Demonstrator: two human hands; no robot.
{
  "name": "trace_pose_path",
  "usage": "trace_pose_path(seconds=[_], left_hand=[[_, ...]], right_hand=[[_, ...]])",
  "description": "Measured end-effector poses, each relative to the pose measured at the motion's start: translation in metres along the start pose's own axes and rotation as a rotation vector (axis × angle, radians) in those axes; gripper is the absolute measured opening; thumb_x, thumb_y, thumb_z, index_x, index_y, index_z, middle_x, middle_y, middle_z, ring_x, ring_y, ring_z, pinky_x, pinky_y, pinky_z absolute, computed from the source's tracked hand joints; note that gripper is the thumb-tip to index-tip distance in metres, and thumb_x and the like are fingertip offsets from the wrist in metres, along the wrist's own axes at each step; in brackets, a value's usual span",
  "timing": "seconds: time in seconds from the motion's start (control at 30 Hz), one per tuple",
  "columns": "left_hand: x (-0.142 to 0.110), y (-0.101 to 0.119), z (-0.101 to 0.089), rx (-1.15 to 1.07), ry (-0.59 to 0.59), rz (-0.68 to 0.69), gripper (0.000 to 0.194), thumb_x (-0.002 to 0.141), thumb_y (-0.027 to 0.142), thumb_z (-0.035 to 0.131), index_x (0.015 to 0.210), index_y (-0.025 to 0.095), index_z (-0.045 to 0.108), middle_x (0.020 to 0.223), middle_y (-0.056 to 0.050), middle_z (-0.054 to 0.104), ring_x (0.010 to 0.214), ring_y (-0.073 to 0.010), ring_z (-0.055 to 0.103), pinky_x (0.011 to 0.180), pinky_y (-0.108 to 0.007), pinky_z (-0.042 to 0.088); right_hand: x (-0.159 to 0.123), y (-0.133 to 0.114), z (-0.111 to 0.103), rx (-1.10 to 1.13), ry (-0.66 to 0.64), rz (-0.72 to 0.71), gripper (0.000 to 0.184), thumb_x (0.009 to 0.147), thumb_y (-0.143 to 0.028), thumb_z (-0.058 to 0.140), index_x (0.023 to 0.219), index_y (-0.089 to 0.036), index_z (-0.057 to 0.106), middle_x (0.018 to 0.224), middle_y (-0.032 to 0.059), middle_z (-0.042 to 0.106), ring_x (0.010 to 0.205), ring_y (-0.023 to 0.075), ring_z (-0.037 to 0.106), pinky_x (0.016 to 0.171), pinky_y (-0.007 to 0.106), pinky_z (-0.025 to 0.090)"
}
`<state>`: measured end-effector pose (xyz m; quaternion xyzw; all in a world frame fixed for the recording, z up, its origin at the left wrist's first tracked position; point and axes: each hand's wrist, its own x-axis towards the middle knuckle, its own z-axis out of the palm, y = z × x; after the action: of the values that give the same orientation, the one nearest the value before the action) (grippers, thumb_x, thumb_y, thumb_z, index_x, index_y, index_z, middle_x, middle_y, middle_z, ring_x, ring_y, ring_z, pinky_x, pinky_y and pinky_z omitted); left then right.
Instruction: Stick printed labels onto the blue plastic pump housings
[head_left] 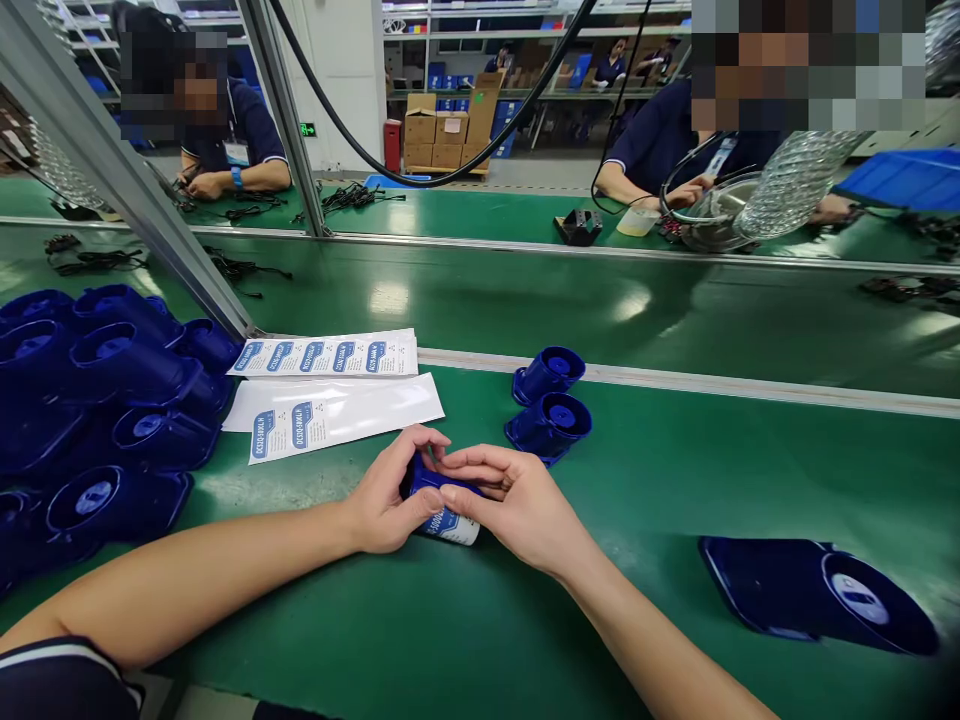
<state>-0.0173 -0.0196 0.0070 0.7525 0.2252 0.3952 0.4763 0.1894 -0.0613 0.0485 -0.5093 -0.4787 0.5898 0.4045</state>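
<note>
Between my hands is a small dark blue plastic housing [414, 474], low over the green table. My left hand [388, 500] grips its left side, thumb in front and fingers curled behind. A white and blue printed label [452, 527] lies on the near side of the housing. My right hand [525, 507] is closed around the right side, its thumb pressed at the label's upper edge. The fingers cover much of the part. Just beyond are label sheets [382, 412], one with two labels left on it, and another strip [330, 354] with several labels.
Several blue housings [112, 365] are heaped at the left. Two more [551, 420] stand beyond my right hand, and one [780, 585] lies at the far right. A metal post [142, 170] slants down at the left. Two people work across the conveyor [480, 295].
</note>
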Motion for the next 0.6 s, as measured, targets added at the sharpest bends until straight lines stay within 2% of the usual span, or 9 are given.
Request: trace_pose_path(seconds=[0.1, 0.23, 0.33, 0.43, 0.5, 0.6], left_hand=[[0.0, 0.001, -0.001, 0.004, -0.011, 0.009, 0.05, 0.106, 0.055, 0.058, 0.141, 0.021, 0.049, 0.122, -0.012, 0.056, 0.101, -0.0243, 0.057, 0.091, -0.04, 0.051], [0.001, 0.002, -0.003, 0.001, -0.04, 0.054, 0.049, 0.105, 0.054, 0.058, 0.142, 0.022, 0.05, 0.121, -0.012, 0.056, 0.103, -0.0255, 0.057, 0.094, -0.043, 0.05], [0.002, 0.0, -0.005, -0.014, -0.052, 0.098, 0.047, 0.106, 0.051, 0.058, 0.143, 0.022, 0.05, 0.12, -0.012, 0.057, 0.102, -0.0254, 0.058, 0.094, -0.043, 0.051], [0.003, -0.003, -0.005, -0.049, -0.055, 0.157, 0.049, 0.105, 0.053, 0.059, 0.141, 0.022, 0.052, 0.12, -0.013, 0.058, 0.101, -0.0257, 0.058, 0.093, -0.043, 0.052], [0.004, -0.005, -0.004, -0.084, -0.046, 0.196, 0.053, 0.101, 0.059, 0.063, 0.138, 0.021, 0.054, 0.116, -0.012, 0.059, 0.1, -0.0261, 0.059, 0.092, -0.044, 0.054], [0.004, -0.008, -0.002, -0.143, 0.037, 0.193, 0.061, 0.1, 0.07, 0.058, 0.137, 0.021, 0.055, 0.118, -0.013, 0.057, 0.105, -0.0279, 0.058, 0.097, -0.046, 0.053]], right_hand=[[0.0, -0.001, -0.005, -0.052, -0.029, -0.04, 0.04, 0.077, -0.039, 0.093, 0.111, -0.022, 0.081, 0.118, 0.0108, 0.085, 0.114, 0.0338, 0.08, 0.106, 0.053, 0.06], [-0.002, 0.002, -0.019, -0.192, -0.047, -0.039, 0.045, 0.08, -0.039, 0.091, 0.12, -0.023, 0.079, 0.132, 0.0127, 0.08, 0.126, 0.0364, 0.073, 0.112, 0.059, 0.054], [-0.004, 0.008, -0.034, -0.136, -0.105, -0.021, 0.053, 0.08, -0.041, 0.093, 0.126, -0.024, 0.077, 0.14, 0.0144, 0.075, 0.132, 0.0361, 0.07, 0.116, 0.06, 0.052], [-0.004, 0.015, -0.043, 0.025, -0.2, -0.009, 0.061, 0.077, -0.046, 0.097, 0.13, -0.025, 0.076, 0.139, 0.0145, 0.076, 0.133, 0.0349, 0.07, 0.118, 0.057, 0.051], [-0.002, 0.019, -0.041, 0.168, -0.261, 0.055, 0.066, 0.075, -0.052, 0.098, 0.131, -0.024, 0.078, 0.133, 0.0143, 0.079, 0.128, 0.0343, 0.074, 0.113, 0.053, 0.055], [0.0, 0.023, -0.032, 0.267, -0.302, 0.161, 0.062, 0.079, -0.053, 0.094, 0.129, -0.021, 0.08, 0.12, 0.0141, 0.084, 0.105, 0.0311, 0.081, 0.093, 0.044, 0.062]])
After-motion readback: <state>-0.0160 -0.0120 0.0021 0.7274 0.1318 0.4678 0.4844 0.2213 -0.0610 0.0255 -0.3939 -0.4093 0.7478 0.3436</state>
